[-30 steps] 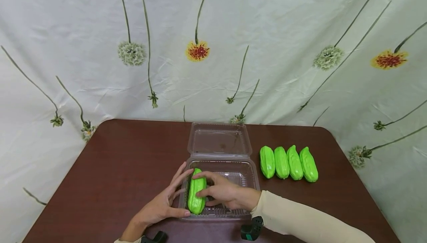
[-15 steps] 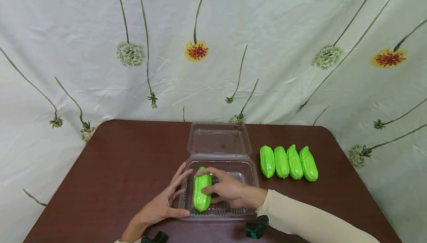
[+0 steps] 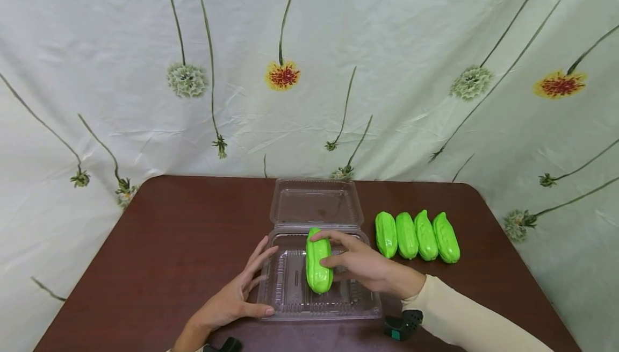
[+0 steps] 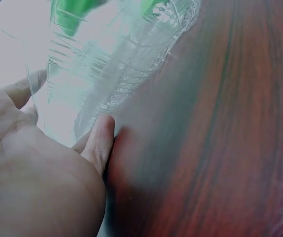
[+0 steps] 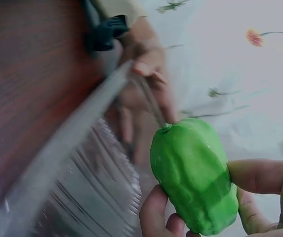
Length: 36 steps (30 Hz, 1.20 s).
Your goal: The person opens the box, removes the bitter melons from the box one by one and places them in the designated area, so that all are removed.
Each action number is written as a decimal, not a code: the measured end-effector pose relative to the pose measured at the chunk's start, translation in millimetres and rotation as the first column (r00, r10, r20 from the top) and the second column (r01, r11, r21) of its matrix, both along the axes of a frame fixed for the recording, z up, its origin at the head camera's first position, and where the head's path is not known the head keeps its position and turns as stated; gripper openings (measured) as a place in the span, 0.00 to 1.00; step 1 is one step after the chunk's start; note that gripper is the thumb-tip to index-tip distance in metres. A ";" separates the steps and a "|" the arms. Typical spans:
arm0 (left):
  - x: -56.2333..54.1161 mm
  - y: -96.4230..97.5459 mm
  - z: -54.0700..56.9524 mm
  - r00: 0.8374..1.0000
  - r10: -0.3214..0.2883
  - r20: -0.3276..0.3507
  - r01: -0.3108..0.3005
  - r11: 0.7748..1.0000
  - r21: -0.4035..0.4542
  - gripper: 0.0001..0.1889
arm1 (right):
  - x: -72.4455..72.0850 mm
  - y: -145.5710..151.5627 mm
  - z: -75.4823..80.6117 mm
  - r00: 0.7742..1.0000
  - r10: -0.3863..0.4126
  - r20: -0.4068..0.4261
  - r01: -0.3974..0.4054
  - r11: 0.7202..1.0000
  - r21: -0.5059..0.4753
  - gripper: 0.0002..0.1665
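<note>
My right hand (image 3: 369, 263) grips a bright green, ridged, cucumber-shaped vegetable (image 3: 317, 274) between thumb and fingers, above the middle of a clear plastic clamshell box (image 3: 333, 314). In the right wrist view the vegetable (image 5: 193, 173) has a glossy, lumpy surface and a small nub at one end. At the box's left side lies my left hand (image 3: 232, 298), its fingers spread and fairly straight along the wall. Its thumb touches the front left corner of the rim. The left wrist view has this hand (image 4: 42, 168) beside the clear wall.
The box's lid (image 3: 316, 204) lies folded back behind it. Several more green vegetables (image 3: 407, 235) stand side by side in a row to the right of the box. A dark brown table (image 3: 184, 234) carries everything, with a flower-printed cloth (image 3: 309, 72) hanging behind.
My right hand has lifted the green vegetable from the box's left side and carried it right, over the middle. The left hand stays at the box's left edge.
</note>
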State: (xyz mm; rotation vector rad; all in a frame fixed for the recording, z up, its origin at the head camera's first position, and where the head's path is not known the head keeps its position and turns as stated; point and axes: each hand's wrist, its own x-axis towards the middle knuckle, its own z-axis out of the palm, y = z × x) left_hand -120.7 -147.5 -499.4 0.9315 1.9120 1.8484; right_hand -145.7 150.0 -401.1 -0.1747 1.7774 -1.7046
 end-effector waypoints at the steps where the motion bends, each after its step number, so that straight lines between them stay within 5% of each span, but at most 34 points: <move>1: 0.1 0.2 0.0 1.000 -0.001 0.002 0.001 1.000 -0.001 0.55 | -0.5 5.6 3.3 1.000 -0.009 -0.009 0.009 1.000 0.002 0.28; 18: -0.9 1.5 -3.0 1.000 -0.017 -0.004 0.017 1.000 0.010 0.55 | -16.4 122.2 41.3 0.966 -0.170 -0.193 0.191 0.977 0.096 0.31; 25: -0.9 1.6 -4.1 1.000 -0.016 -0.006 0.016 1.000 0.018 0.55 | -16.5 166.9 38.5 0.940 -0.193 -0.281 0.248 0.953 0.175 0.32; 36: -0.1 0.7 -5.9 1.000 -0.008 -0.006 0.008 1.000 0.005 0.55 | -24.7 227.2 19.8 0.931 -0.227 -0.287 0.292 0.933 0.209 0.33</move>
